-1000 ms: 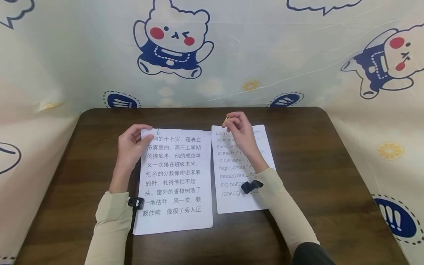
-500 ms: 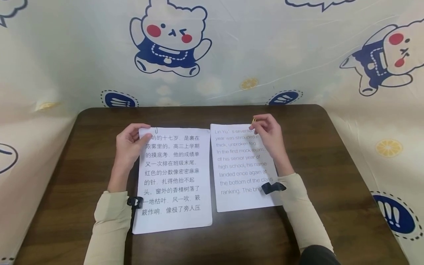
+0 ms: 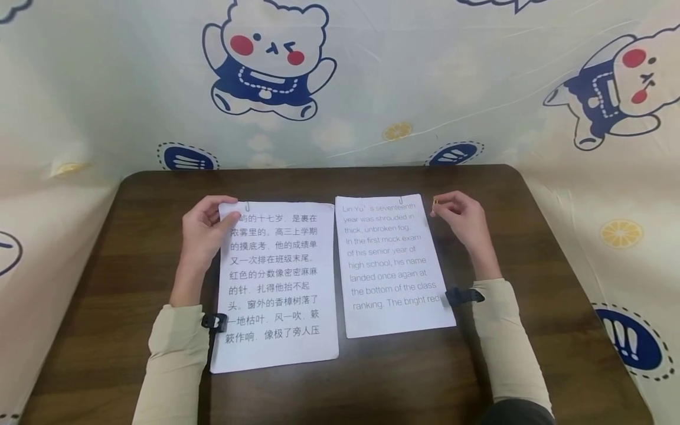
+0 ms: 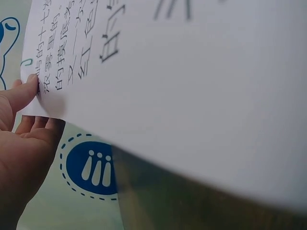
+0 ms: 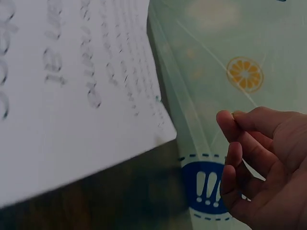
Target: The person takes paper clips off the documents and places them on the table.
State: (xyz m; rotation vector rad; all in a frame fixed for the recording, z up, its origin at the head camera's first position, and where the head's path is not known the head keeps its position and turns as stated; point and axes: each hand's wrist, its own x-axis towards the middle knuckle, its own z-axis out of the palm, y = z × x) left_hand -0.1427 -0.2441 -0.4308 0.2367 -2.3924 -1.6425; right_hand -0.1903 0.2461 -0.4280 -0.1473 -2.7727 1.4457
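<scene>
My left hand (image 3: 204, 227) pinches the top left corner of a white paper (image 3: 281, 277) printed with Chinese text. In the left wrist view, the thumb (image 4: 26, 93) lies on the printed face and the other fingers are behind the sheet. A green paper clip (image 4: 27, 62) sits on that paper's top edge, beside the thumb. Past the top right corner of a second paper (image 3: 393, 265), printed in English, my right hand (image 3: 464, 221) pinches a small yellow paper clip (image 3: 435, 202) between thumb and forefinger. Fingertips hide most of this clip in the right wrist view.
Both papers lie side by side on a dark wooden table (image 3: 531, 330), a narrow gap between them. Another paper clip (image 3: 401, 200) shows on the English paper's top edge. A cartoon-printed cloth (image 3: 361, 71) rises behind the table and at its sides.
My right hand has moved rightward with the yellow paper clip, from over the English paper to beyond its right corner, uncovering the text. My left hand keeps its grip on the Chinese paper.
</scene>
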